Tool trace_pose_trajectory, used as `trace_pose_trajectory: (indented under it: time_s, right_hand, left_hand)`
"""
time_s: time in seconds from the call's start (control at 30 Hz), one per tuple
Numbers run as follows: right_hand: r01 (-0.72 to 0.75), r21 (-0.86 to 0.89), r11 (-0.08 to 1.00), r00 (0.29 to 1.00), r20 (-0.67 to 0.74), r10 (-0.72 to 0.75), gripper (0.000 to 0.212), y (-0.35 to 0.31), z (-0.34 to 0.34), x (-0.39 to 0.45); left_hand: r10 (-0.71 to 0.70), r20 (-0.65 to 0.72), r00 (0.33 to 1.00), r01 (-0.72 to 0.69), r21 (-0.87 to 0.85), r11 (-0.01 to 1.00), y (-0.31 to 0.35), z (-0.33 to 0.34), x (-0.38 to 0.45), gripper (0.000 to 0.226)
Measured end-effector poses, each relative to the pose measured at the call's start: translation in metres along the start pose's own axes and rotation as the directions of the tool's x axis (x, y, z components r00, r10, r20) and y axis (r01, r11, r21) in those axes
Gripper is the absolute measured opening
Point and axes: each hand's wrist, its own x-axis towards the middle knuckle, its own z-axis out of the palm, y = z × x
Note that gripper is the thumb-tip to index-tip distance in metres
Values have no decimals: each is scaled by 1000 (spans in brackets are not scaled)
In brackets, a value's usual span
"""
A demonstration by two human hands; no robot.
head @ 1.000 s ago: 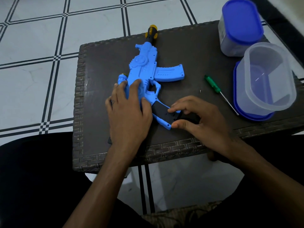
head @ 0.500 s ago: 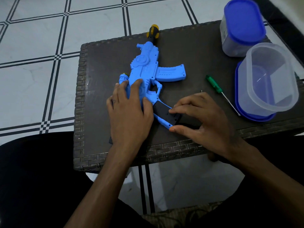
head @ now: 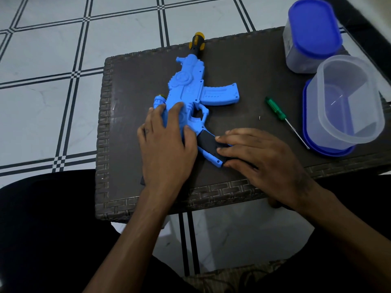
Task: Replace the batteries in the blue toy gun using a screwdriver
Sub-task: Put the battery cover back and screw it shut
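The blue toy gun lies flat on the dark woven table, barrel pointing away from me. My left hand rests palm down on its rear body, pressing it to the table. My right hand has its fingertips on the black cover over the grip, fingers flattened against it. A green-handled screwdriver lies loose on the table to the right of the gun. A tiny screw sits just left of it.
Two plastic containers stand at the right edge: a closed one with a blue lid at the back, and an upturned clear tub resting on its blue lid nearer me. The tiled floor lies beyond the table; my legs are below it.
My right hand has slid left and flattened onto the black grip cover, where before it was arched over it. The left hand and the gun have stayed put.
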Motion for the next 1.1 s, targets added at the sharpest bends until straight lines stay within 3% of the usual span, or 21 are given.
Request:
trace_pose_trajectory:
  time_s: [0.83,0.97,1.1]
  right_hand:
    - [34,-21,999,999,-17,-35,25,1,2,6]
    - [43,-46,998,999,3,-43,35,-2,1,7]
    - [67,-110,992,989,135,-52,54,-1,2,6]
  left_hand:
    - [-16,20,1000,15,14,1000,4,-2,0,56]
    - [-10,20,1000,10,13,1000,3,-3,0,56]
    - [-4,21,1000,4,29,1000,2,-2,0,55]
